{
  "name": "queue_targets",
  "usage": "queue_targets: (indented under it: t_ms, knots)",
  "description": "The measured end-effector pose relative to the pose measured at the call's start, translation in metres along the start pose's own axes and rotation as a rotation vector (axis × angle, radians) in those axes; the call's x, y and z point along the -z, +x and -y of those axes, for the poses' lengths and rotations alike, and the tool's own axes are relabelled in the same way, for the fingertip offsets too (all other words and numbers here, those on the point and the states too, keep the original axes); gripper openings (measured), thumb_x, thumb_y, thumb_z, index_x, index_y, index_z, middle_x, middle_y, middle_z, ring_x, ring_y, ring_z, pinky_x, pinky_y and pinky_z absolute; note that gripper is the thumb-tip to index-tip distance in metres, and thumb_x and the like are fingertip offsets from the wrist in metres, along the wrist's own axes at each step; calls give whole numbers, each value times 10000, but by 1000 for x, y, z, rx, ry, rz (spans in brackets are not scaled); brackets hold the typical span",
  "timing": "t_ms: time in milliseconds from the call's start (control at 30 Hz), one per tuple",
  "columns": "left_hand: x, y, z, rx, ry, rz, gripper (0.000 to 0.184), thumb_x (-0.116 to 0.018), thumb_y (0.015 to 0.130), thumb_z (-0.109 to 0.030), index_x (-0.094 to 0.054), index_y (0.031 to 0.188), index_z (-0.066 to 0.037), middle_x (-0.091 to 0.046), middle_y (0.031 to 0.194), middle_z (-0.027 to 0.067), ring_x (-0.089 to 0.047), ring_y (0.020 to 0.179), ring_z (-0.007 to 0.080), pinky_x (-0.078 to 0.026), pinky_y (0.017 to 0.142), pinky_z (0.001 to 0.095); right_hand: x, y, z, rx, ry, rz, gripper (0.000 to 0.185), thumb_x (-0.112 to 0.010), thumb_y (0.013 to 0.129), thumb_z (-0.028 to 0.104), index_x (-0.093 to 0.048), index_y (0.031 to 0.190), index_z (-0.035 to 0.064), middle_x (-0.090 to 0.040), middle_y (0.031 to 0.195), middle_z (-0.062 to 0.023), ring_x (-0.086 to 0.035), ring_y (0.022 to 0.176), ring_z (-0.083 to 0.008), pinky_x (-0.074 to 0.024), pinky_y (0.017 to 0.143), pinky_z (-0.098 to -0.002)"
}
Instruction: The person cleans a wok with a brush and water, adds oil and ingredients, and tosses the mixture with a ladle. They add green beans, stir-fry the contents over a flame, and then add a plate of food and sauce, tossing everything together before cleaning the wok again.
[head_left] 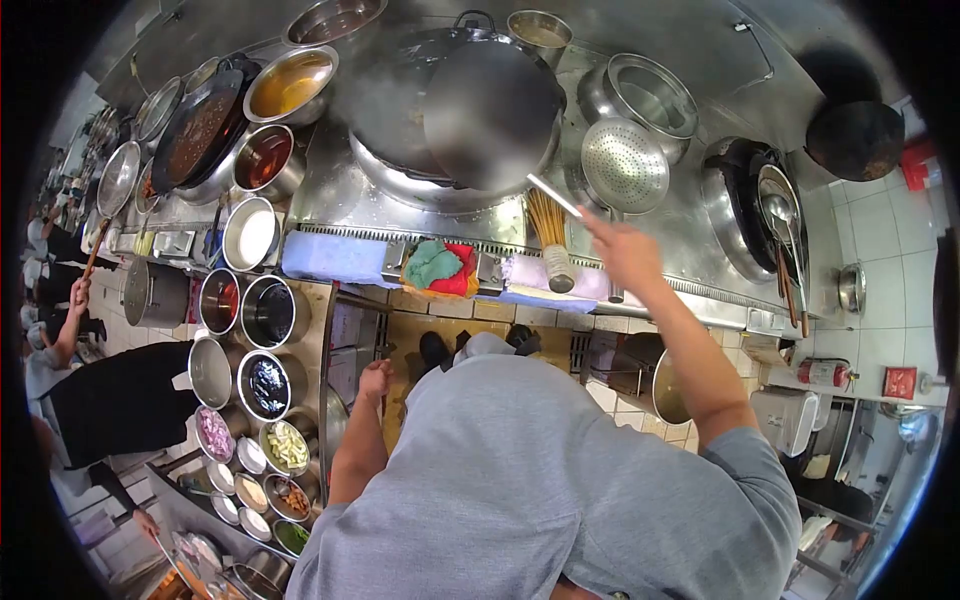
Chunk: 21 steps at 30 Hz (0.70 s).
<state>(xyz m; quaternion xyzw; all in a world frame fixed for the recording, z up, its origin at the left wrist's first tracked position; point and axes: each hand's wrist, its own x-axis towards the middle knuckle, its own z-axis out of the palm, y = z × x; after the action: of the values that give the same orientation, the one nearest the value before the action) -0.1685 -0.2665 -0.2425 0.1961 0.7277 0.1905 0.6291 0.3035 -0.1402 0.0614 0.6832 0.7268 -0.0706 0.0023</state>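
Note:
My right hand (625,250) is closed around the pale, straight handle (553,194) of a tool reaching over the stove. A grey blur covers the tool's far end, so its kind does not show. That blur also hides much of the large black wok (400,110) on the burner. Just left of the right hand, a bamboo wok brush (548,225) lies at the stove's front edge. My left hand (375,380) hangs low beside my body, fingers curled in; whatever they hold, if anything, is hidden. It is nearest the side counter with its pots.
A perforated strainer (625,165) rests right of the wok. Folded cloths (440,268) line the front ledge. On the left stand a bowl of yellow liquid (290,88), a pot of dark sauce (268,385) and several ingredient bowls. Another person's hand (78,293) grips a strainer handle, far left.

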Motion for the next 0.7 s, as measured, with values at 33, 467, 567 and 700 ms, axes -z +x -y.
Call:
queue_targets:
  t_ms: [33, 467, 567, 700]
  knots:
    - [0, -1, -5, 2, -5, -3, 299, -584, 874, -330, -579, 1034, -77, -605, 774, 28, -542, 558, 125, -364, 426, 270, 18, -9, -10, -16, -30, -3, 502, -539, 876, 229, -408, 1342, 365, -630, 882, -156, -621, 759, -329, -494, 702, -429]
    - [-20, 28, -37, -75, 167, 37, 328, -589, 863, -365, -604, 1049, -95, -630, 820, 3, -576, 652, 110, -418, 522, 273, 42, 9, -43, 50, 388, 57, 473, -568, 852, 204, -472, 1313, 253, -635, 985, -162, -603, 811, -351, -476, 731, -377]
    - [-34, 20, -53, -101, 143, 60, 313, -584, 866, -367, -606, 1031, -103, -633, 820, -5, -578, 655, 111, -424, 539, 269, 0, 57, -27, 131, 346, -110, 477, -550, 871, 211, -446, 1336, 211, -640, 998, -160, -606, 813, -344, -470, 758, -377]
    - [-38, 0, -66, -159, 23, 66, 288, -584, 866, -356, -604, 1005, -105, -630, 809, -11, -582, 662, 108, -423, 531, 266, 4, 88, 21, -312, 904, 47, 496, -506, 898, 203, -389, 1375, 139, -647, 890, -114, -604, 707, -217, -478, 684, -329]
